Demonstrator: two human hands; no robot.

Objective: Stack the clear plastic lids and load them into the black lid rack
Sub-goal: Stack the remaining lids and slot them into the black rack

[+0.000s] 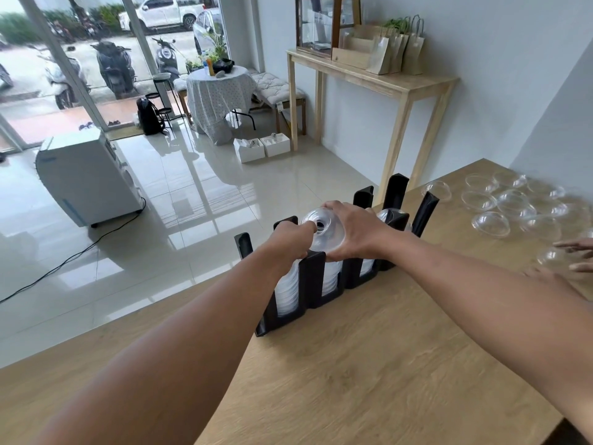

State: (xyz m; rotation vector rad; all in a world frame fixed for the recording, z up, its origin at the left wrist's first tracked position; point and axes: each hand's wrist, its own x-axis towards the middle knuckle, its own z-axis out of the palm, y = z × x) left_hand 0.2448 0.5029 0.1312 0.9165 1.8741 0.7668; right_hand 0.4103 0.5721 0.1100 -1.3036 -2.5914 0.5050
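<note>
A black lid rack (313,284) with several upright slots stands at the far edge of the wooden table (369,364). A stack of clear dome lids (325,231) sits in its second slot from the left, top lid hole facing me. My left hand (293,239) grips the stack's left side. My right hand (354,231) wraps over its top and right side. More lids fill the leftmost slot (285,293). Loose clear lids (513,203) lie spread at the table's far right.
Another person's fingers (577,252) reach in at the right edge near a loose lid. Beyond the table edge the tiled floor drops away. A tall wooden console table (385,81) with paper bags stands against the right wall.
</note>
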